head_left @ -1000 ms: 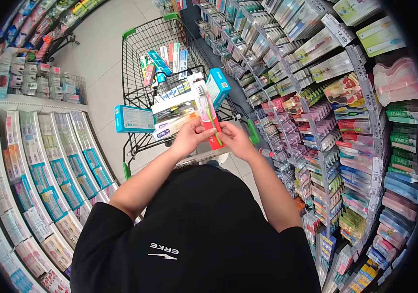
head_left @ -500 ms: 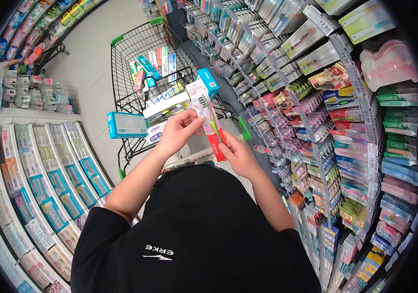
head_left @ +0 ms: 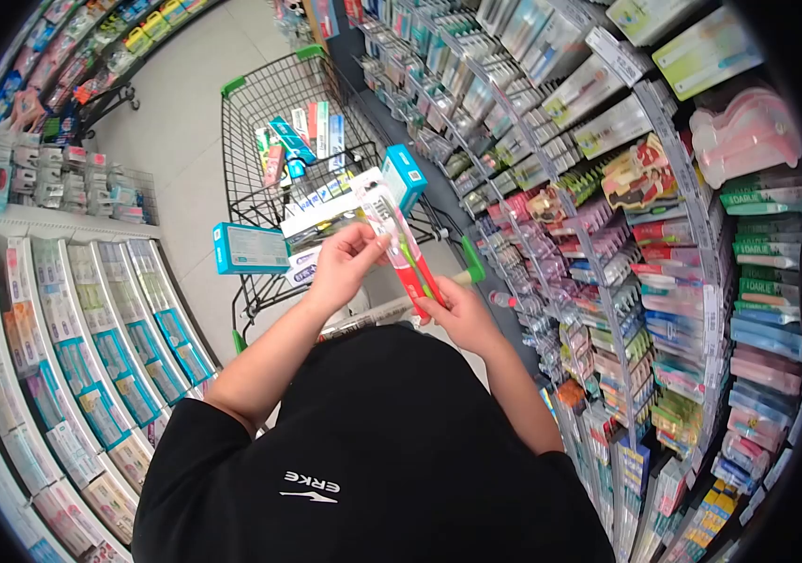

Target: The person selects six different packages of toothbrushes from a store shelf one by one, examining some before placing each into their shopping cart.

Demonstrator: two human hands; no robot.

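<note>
Both of my hands are on one packaged toothbrush (head_left: 405,246), a narrow clear pack with a red lower part and a green-handled brush inside. My left hand (head_left: 348,266) pinches the pack's left edge about halfway up, thumb against it. Lower down, my right hand (head_left: 460,314) grips the red end between thumb and fingers. The pack is held tilted, its top leaning left, above the near end of a black wire shopping cart (head_left: 232,141). Behind the pack, a blue box (head_left: 403,176) and another blue box (head_left: 251,250) rest at the cart's near end.
Toothpaste boxes (head_left: 323,131) and other packs lie in the cart. Hanging toothbrush packs fill the rack (head_left: 607,235) close on my right. A low white shelf (head_left: 91,328) with rows of boxed goods stands on my left. Tiled floor (head_left: 185,141) shows beyond it.
The toothbrush pack has tipped slightly, its top now further from my eyes and more glare on it. Both hands keep their hold. The cart appears slightly lower and further right in view.
</note>
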